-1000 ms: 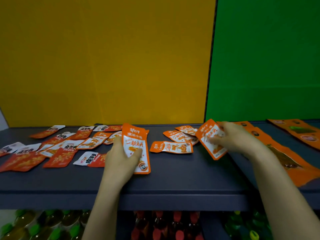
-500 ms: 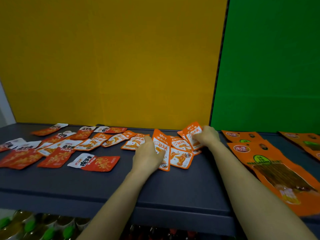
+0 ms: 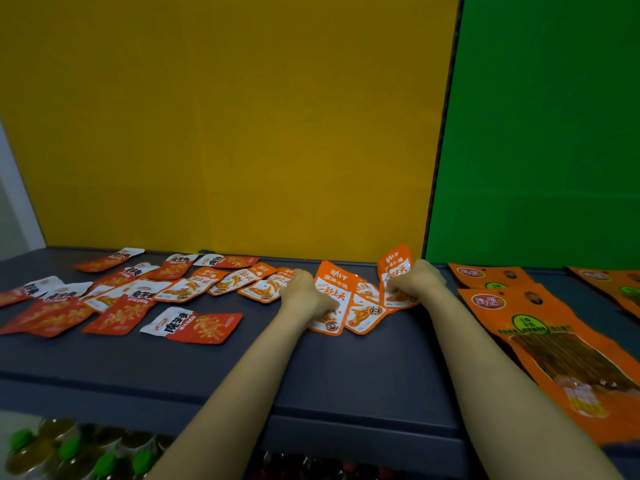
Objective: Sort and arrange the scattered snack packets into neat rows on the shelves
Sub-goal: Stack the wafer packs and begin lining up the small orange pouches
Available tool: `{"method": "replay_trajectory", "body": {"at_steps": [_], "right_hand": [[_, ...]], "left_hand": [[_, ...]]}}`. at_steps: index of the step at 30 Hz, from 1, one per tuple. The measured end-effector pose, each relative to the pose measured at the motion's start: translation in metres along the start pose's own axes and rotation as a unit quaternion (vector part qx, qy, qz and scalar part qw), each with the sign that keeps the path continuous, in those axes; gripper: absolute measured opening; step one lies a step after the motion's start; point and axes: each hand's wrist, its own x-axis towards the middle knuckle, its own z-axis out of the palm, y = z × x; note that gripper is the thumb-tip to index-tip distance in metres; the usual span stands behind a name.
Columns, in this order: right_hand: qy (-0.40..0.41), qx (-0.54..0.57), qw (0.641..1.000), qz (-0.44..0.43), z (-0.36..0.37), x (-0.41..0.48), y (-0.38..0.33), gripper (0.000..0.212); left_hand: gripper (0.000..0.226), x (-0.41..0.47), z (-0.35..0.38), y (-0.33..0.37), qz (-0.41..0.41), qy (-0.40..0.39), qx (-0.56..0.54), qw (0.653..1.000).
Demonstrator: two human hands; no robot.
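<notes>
A shop: snack packets on a shelf, bottles below.

A yellow panel fills the far wall ahead of me, meeting a green panel on the right along a dark upright seam. A strip of pale wall shows at the far left. My dark grey shelf runs under both, and bottles stand dimly below its near edge

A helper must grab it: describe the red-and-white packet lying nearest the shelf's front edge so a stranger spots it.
Find the yellow back wall, then the grey shelf below it. Left of the left hand lies the red-and-white packet, white end pointing left. It alone sits forward of the scattered pile, nearest the front edge.
</notes>
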Motion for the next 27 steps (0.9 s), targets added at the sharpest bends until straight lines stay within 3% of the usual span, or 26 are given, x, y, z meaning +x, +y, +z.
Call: {"method": "replay_trajectory", "body": {"at_steps": [4, 10, 15, 22, 27], "right_hand": [[-0.007, 0.021, 1.0, -0.01, 0.001, -0.005, 0.001, 0.052], [0.007, 0.074, 0.997, -0.018, 0.003, -0.008, 0.005, 0.056], [0.05, 0.174, 0.982, -0.054, 0.0, -0.011, 0.003, 0.044], [-0.032, 0.239, 0.961, -0.132, 0.001, -0.024, -0.006, 0.016], [-0.087, 0.198, 0.968, -0.131, 0.001, -0.031, -0.006, 0.02]], "left_hand": [[0.073, -0.001, -0.004, 0.002, -0.037, -0.015, -0.145, 0.989], [0.071, -0.005, -0.009, -0.001, -0.036, -0.03, -0.242, 0.969], [0.061, -0.009, -0.012, -0.005, 0.023, -0.003, -0.324, 0.946], [0.023, -0.013, -0.041, -0.019, 0.044, -0.041, -0.4, 0.914], [0.015, -0.016, -0.089, -0.027, 0.015, -0.035, -0.455, 0.89]]}}
